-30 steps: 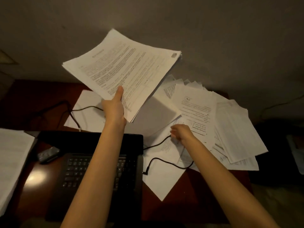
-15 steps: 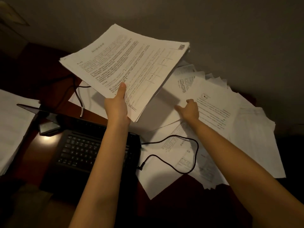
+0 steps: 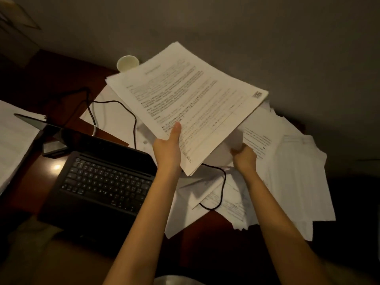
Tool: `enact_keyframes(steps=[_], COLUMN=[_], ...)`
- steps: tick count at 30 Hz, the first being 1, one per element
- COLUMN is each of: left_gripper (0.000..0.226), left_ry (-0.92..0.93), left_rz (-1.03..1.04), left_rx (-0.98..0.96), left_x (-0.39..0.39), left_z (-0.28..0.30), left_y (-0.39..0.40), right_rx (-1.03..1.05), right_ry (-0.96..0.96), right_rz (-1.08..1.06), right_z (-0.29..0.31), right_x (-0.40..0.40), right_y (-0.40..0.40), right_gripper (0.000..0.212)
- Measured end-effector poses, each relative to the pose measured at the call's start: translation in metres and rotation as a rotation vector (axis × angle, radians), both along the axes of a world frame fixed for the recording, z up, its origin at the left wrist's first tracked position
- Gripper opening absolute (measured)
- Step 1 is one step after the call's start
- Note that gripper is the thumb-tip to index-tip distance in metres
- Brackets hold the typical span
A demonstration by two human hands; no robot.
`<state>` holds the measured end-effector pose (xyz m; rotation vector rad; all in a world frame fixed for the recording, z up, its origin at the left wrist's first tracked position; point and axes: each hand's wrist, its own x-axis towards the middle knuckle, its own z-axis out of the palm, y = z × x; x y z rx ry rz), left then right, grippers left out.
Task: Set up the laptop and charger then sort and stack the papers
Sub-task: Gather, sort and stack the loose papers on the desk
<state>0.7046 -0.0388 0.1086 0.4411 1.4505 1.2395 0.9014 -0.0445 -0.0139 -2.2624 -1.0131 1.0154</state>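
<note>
Left hand [image 3: 167,149] holds paper stack [image 3: 185,103]; right hand [image 3: 244,159] pinches sheet [image 3: 233,138]

The left hand [image 3: 167,149] grips a stack of printed papers [image 3: 187,108] raised above the dark wooden desk [image 3: 205,233], thumb on top, while the right hand [image 3: 243,156] pinches a single sheet [image 3: 234,138] just under that stack. Below lie loose papers [image 3: 292,182] crossed by a black cable [image 3: 223,182] — an open laptop [image 3: 102,182] sits to the left, a paper cup [image 3: 127,63] at the back.
</note>
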Motion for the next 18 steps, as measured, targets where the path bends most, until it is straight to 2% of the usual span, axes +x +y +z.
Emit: enact_keyframes(steps=[4, 7, 8, 10, 12, 15, 16, 18], left_gripper=[0.05, 0.046, 0.045, 0.044, 0.043, 0.036, 0.035, 0.034], left_ry=[0.107, 0.241, 0.27, 0.308, 0.344, 0.391, 0.406, 0.435], left_rz=[-0.031, -0.097, -0.113, -0.139, -0.162, -0.17, -0.166, -0.152], left_rx=[-0.057, -0.109, -0.12, -0.116, -0.116, -0.168, -0.185, -0.202], left_x=[0.014, 0.011, 0.009, 0.003, -0.003, -0.011, -0.013, -0.018], left_z=[-0.021, -0.04, -0.045, -0.051, -0.054, -0.058, -0.061, -0.066], left_y=[-0.021, -0.036, -0.042, -0.051, -0.056, -0.063, -0.066, -0.072], right_rx=[0.059, 0.061, 0.082, 0.103, 0.001, -0.353, -0.401, -0.317], right_ry=[-0.087, -0.146, -0.143, 0.0, 0.207, 0.395, 0.353, 0.209], right_rz=[-0.258, -0.353, -0.374, -0.42, -0.415, -0.291, -0.237, -0.256], right_z=[0.012, 0.016, 0.019, 0.02, 0.017, 0.005, -0.001, -0.013], right_x=[0.01, 0.014, 0.015, 0.015, 0.017, 0.015, 0.014, 0.012], right_y=[-0.05, -0.075, -0.082, -0.094, -0.104, -0.117, -0.121, -0.126], right_gripper=[0.034, 0.031, 0.029, 0.026, 0.026, 0.03, 0.028, 0.031])
